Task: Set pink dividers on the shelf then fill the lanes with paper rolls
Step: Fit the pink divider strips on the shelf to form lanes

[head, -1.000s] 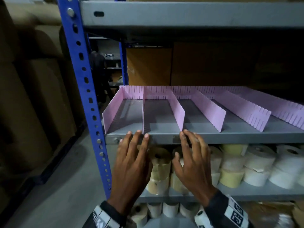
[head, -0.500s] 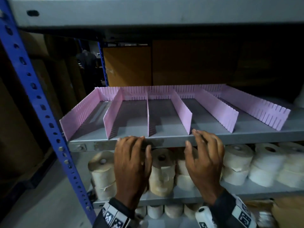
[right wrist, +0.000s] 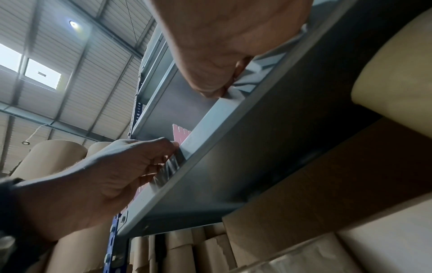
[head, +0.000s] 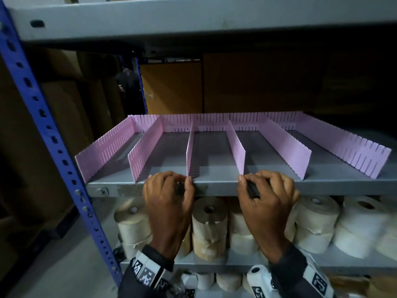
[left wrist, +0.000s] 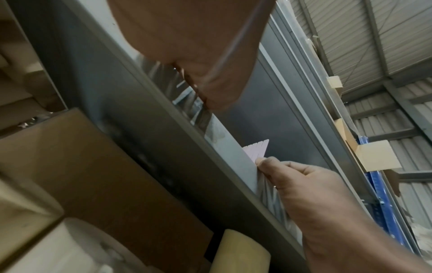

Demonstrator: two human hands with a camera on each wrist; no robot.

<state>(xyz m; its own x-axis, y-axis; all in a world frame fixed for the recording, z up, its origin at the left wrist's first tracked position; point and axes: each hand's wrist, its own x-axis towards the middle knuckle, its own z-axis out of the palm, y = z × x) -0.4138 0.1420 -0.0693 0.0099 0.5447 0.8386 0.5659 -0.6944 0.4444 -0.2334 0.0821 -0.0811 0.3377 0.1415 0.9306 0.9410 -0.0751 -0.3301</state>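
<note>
L hand (head: 168, 196) & R hand (head: 266, 196): fingers curled at shelf (head: 214, 186) front lip, pinch unclear | dividers (head: 236, 149) freestanding | risk: knock = lanes skew | rolls (head: 209, 224) below shelf.

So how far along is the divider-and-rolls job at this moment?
Done, it seems: the notched pink plastic dividers stand upright on the grey metal shelf, forming lanes. In hand: the left hand and right hand are at the shelf's front edge, fingers curled, near two divider ends. Left: the lanes hold nothing yet; the cream paper rolls sit on the shelf below.
</note>
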